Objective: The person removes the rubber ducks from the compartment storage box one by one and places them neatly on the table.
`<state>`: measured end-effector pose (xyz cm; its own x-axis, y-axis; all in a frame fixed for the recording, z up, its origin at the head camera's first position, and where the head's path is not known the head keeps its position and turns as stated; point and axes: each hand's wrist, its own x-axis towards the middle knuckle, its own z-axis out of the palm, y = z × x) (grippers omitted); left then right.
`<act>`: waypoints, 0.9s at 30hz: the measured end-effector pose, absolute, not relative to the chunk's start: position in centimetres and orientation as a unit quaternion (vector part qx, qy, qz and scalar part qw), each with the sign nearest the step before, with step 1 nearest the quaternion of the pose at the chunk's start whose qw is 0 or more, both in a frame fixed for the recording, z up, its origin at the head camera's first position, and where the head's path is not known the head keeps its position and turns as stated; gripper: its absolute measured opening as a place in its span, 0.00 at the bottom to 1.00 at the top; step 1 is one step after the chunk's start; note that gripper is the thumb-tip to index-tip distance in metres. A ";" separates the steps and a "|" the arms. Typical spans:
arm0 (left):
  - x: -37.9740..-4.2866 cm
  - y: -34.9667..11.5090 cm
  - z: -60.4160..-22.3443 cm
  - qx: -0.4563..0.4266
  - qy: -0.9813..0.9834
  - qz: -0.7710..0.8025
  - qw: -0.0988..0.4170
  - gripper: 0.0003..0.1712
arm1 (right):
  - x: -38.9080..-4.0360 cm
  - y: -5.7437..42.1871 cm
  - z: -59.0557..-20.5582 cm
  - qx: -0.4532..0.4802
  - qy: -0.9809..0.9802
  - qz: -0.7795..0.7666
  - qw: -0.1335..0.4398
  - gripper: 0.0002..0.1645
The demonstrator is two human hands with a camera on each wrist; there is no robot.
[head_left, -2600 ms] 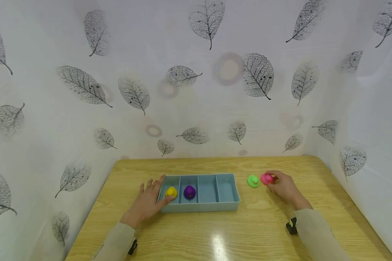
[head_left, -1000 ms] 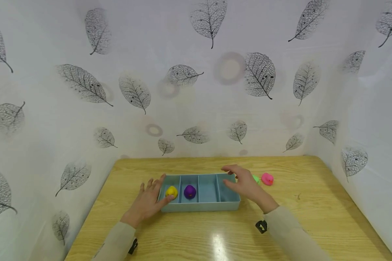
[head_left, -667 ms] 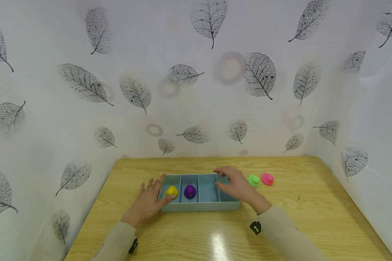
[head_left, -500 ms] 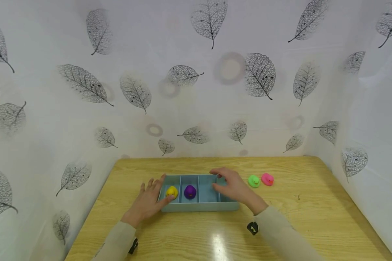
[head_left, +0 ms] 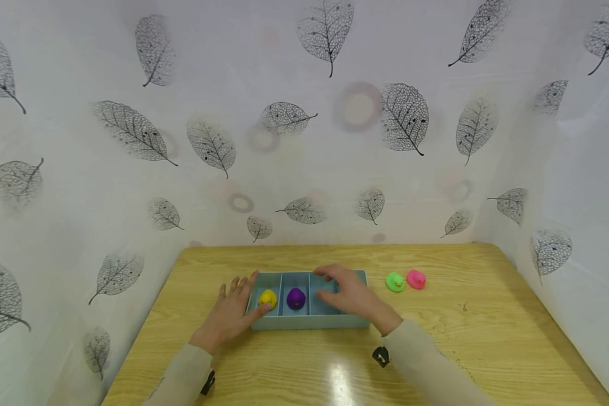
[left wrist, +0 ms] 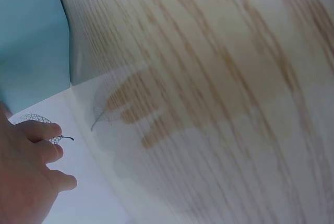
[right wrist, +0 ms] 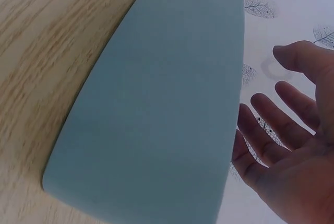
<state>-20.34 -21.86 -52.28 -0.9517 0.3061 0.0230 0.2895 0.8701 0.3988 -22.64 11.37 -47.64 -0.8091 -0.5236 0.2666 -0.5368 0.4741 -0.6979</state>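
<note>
A pale blue divided tray (head_left: 309,322) sits in the middle of the table. A yellow toy duck (head_left: 267,300) lies in its leftmost compartment, a purple toy duck (head_left: 296,299) in the one beside it. With spread fingers, my left hand (head_left: 225,317) rests at the tray's left end, its thumb reaching across by the yellow duck. My right hand (head_left: 352,294) is above the tray's right half, holding nothing, thumb and fingers apart. In the right wrist view, that hand's loosely bent fingers (right wrist: 266,145) show beyond the tray's outer wall (right wrist: 151,98).
On the table right of the tray stand a green toy duck (head_left: 395,282) and a pink toy duck (head_left: 416,279), close together. A pale sheet with leaf prints (head_left: 304,169) encloses the wooden table (head_left: 284,366) at the back and sides.
My right hand has left the pink duck and moved left, past the green duck, to over the tray's right compartments. The left hand and the ducks have stayed in place.
</note>
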 end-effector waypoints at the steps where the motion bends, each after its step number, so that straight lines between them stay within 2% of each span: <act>1: -20.3 -21.9 -52.3 0.154 0.967 0.203 0.021 0.53 | -22.7 11.2 -47.7 0.310 -0.858 0.410 0.006 0.30; 7: -20.4 -21.9 -52.4 0.153 0.968 0.199 0.024 0.53 | -22.7 10.5 -48.4 0.325 -0.857 0.400 0.005 0.29; 14: -20.3 -21.8 -52.4 0.153 0.967 0.202 0.024 0.53 | -22.7 9.8 -48.6 0.309 -0.862 0.402 -0.031 0.31; 27: -20.3 -21.8 -52.4 0.154 0.967 0.201 0.024 0.53 | -22.9 8.3 -49.3 0.311 -0.863 0.392 -0.062 0.33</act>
<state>-20.30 -21.85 -52.44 -0.9513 0.3080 0.0152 0.2885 0.8717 0.3961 -22.93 8.31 -49.32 -0.7986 -0.5860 0.1373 -0.4888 0.4984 -0.7160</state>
